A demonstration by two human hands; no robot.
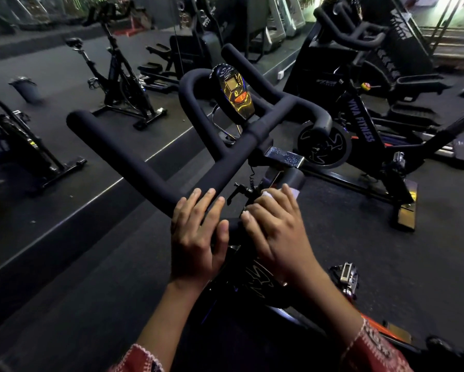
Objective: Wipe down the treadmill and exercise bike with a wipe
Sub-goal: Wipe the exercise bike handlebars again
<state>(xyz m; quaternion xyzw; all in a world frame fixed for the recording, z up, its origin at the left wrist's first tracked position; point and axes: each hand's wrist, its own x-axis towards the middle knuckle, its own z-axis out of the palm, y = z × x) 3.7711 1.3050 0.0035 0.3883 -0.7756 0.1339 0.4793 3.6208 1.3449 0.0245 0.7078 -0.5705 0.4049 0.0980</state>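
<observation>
Left hand [198, 237]: fingers straight, apart, resting on near handlebar [134, 157] end
Right hand [276, 229]: fingers curled, clamped on white wipe [268, 195], just right
Console [235, 93]: far, centre

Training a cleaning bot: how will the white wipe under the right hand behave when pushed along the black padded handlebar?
The white wipe bunches under the right hand, so probably floppy, light. The matt black padded handlebar likely drags at it; expect creasing, not sliding.
</observation>
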